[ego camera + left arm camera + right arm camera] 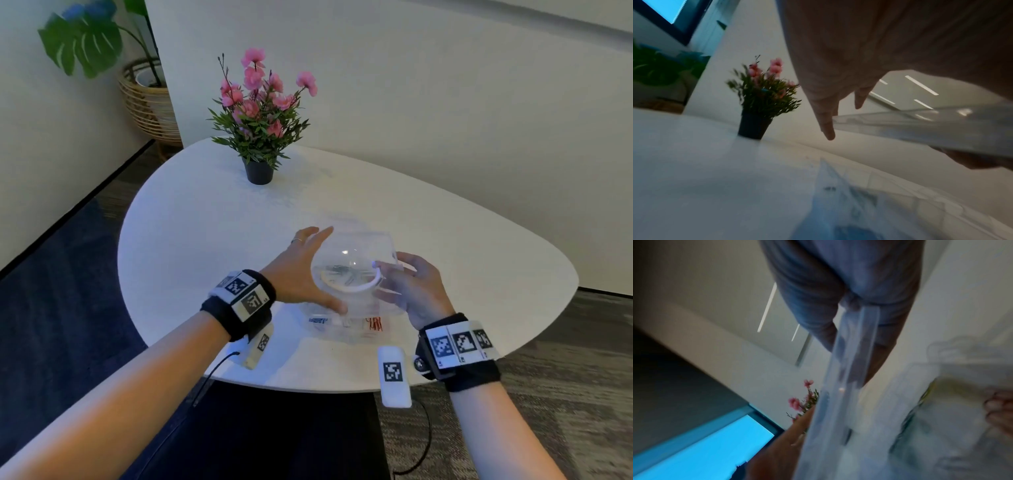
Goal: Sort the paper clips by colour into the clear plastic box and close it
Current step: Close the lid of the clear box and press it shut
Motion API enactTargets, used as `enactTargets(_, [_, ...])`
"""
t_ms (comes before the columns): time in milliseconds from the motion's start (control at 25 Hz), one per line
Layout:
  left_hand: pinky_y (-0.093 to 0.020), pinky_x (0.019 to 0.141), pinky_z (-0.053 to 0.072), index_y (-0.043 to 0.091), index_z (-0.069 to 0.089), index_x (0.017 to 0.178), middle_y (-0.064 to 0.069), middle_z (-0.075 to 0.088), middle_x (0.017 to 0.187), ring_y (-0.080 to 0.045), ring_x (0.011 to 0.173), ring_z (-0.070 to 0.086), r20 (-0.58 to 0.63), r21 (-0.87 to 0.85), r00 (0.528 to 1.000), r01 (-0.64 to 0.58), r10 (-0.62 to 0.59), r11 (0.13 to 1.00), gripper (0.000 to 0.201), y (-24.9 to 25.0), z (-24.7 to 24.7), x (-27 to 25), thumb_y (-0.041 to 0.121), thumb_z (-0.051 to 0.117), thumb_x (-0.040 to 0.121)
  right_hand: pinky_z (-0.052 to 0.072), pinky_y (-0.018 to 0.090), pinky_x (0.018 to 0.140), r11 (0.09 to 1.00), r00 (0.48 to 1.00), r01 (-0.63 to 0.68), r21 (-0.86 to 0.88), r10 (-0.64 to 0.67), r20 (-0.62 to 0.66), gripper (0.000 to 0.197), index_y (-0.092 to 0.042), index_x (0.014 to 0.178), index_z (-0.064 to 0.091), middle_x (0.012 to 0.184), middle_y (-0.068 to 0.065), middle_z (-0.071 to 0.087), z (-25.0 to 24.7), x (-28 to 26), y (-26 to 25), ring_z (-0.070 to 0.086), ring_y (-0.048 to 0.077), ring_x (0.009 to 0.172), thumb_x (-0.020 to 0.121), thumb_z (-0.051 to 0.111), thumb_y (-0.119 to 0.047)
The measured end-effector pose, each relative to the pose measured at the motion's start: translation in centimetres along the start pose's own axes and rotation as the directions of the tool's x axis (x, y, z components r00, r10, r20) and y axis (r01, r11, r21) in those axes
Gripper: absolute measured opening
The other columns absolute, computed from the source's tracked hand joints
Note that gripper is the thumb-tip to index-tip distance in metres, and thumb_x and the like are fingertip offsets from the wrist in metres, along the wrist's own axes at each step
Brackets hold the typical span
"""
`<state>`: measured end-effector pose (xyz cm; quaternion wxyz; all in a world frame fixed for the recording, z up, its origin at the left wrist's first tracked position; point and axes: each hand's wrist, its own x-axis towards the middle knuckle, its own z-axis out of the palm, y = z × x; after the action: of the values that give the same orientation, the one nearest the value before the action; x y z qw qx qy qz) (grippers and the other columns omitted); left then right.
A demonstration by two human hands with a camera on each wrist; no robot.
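Note:
The clear plastic box [346, 322] stands near the table's front edge. Blue clips [318, 320] show in its left part and red clips [374, 323] in its right. Both hands hold its clear lid [352, 267] tilted just above it. My left hand [308, 270] lies along the lid's left edge, with straight fingers [827, 128] above the lid [931, 128] and the thumb under it. My right hand [411, 284] pinches the right edge. The right wrist view is blurred; there the lid [849, 369] runs out from between the right hand's [849, 288] thumb and fingers.
A pot of pink flowers [259, 137] stands at the back of the white table [205, 240]. Two white tagged blocks [394, 377] [257, 346] lie at the front edge. A wicker basket with a large plant [147, 99] is on the floor, far left.

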<state>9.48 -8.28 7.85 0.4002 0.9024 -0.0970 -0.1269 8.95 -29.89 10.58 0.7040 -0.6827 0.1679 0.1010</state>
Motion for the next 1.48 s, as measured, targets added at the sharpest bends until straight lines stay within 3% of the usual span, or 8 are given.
enactTargets(160, [-0.041, 0.099, 0.049, 0.012, 0.052, 0.129, -0.011, 0.054, 0.134, -0.023, 0.112, 0.06, -0.188, -0.317, 0.934, 0.235, -0.303, 0.919, 0.052, -3.2, 1.4, -0.4, 0.046, 0.052, 0.09, 0.055, 0.035, 0.062, 0.999, 0.993, -0.029, 0.041, 0.034, -0.114, 0.027, -0.014, 0.102, 0.051, 0.096, 0.019, 0.065, -1.0, 0.5, 2.8, 0.062, 0.023, 0.066, 0.084, 0.065, 0.0])
enactTargets(280, [-0.026, 0.072, 0.059, 0.005, 0.069, 0.097, -0.013, 0.07, 0.097, -0.019, 0.073, 0.067, -0.114, -0.415, 0.915, 0.311, -0.388, 0.855, 0.022, -4.2, 2.5, -0.9, 0.024, 0.059, 0.091, 0.055, 0.036, 0.066, 0.99, 0.986, 0.015, -0.14, -0.038, -0.164, 0.032, -0.007, 0.116, 0.052, 0.093, 0.015, 0.064, -1.1, 1.5, 4.1, 0.062, 0.022, 0.07, 0.086, 0.063, -0.007])
enactTargets(440, [-0.018, 0.062, 0.059, 0.002, 0.07, 0.095, -0.011, 0.07, 0.088, -0.017, 0.068, 0.067, -0.077, -0.532, 0.9, 0.328, -0.43, 0.781, 0.018, -4.4, 2.7, -0.7, 0.016, 0.06, 0.09, 0.04, 0.023, 0.083, 0.641, 0.965, 0.125, -0.757, -0.254, -0.056, 0.042, -0.005, 0.127, 0.05, 0.125, 0.018, 0.046, -0.5, 1.4, 4.5, 0.058, 0.029, 0.094, 0.091, 0.057, -0.024])
enactTargets(760, [-0.015, 0.054, 0.056, -0.004, 0.067, 0.104, -0.014, 0.069, 0.093, -0.016, 0.069, 0.067, -0.022, -0.604, 0.897, 0.34, -0.442, 0.721, 0.022, -4.4, 2.8, -0.9, 0.012, 0.058, 0.092, 0.042, 0.04, 0.087, 0.258, 0.957, -0.048, -0.965, -0.266, -0.119, 0.033, 0.002, 0.114, 0.05, 0.123, 0.021, 0.045, 1.9, 1.4, 3.6, 0.037, 0.036, 0.118, 0.094, 0.05, -0.023])
enactTargets(960, [-0.014, 0.053, 0.055, -0.003, 0.067, 0.104, -0.012, 0.068, 0.091, -0.015, 0.069, 0.066, -0.006, -0.621, 0.894, 0.348, -0.449, 0.703, 0.022, -4.3, 2.8, -0.9, 0.014, 0.059, 0.091, 0.039, 0.039, 0.092, 0.071, 0.879, 0.338, -0.938, -0.381, 0.288, 0.048, -0.017, 0.129, 0.053, 0.138, 0.005, 0.037, 1.8, 0.3, 3.4, 0.033, 0.027, 0.125, 0.085, 0.064, -0.033])
enactTargets(1200, [-0.014, 0.054, 0.056, -0.001, 0.068, 0.103, -0.013, 0.069, 0.094, -0.015, 0.07, 0.067, -0.002, -0.616, 0.898, 0.345, -0.439, 0.708, 0.021, -4.3, 2.8, -1.0, 0.014, 0.058, 0.092, 0.036, 0.035, 0.106, 0.303, 0.818, 0.526, -0.794, 0.073, 0.57, 0.065, -0.039, 0.114, 0.053, 0.13, -0.009, 0.049, 1.5, -0.6, 2.0, 0.039, 0.01, 0.125, 0.057, 0.082, -0.052])
enactTargets(1280, [-0.016, 0.058, 0.058, -0.002, 0.068, 0.104, -0.015, 0.07, 0.095, -0.017, 0.071, 0.068, -0.006, -0.608, 0.899, 0.345, -0.438, 0.716, 0.022, -4.4, 2.7, -1.0, 0.014, 0.058, 0.092, 0.033, 0.033, 0.107, 0.251, 0.782, 0.557, -0.792, 0.162, 0.602, 0.082, -0.033, 0.124, 0.051, 0.131, -0.011, 0.044, 1.0, -0.9, 2.0, 0.034, 0.007, 0.126, 0.052, 0.085, -0.051])
enactTargets(1480, [-0.016, 0.059, 0.058, -0.002, 0.067, 0.105, -0.013, 0.069, 0.095, -0.017, 0.073, 0.067, 0.015, -0.623, 0.903, 0.344, -0.429, 0.702, 0.024, -4.4, 2.7, -0.9, 0.015, 0.057, 0.092, 0.041, 0.031, 0.097, 0.141, 0.782, 0.618, -0.773, -0.009, 0.623, 0.07, -0.021, 0.13, 0.056, 0.107, -0.008, 0.047, 0.7, -0.2, 2.9, 0.048, 0.014, 0.111, 0.066, 0.081, -0.038])
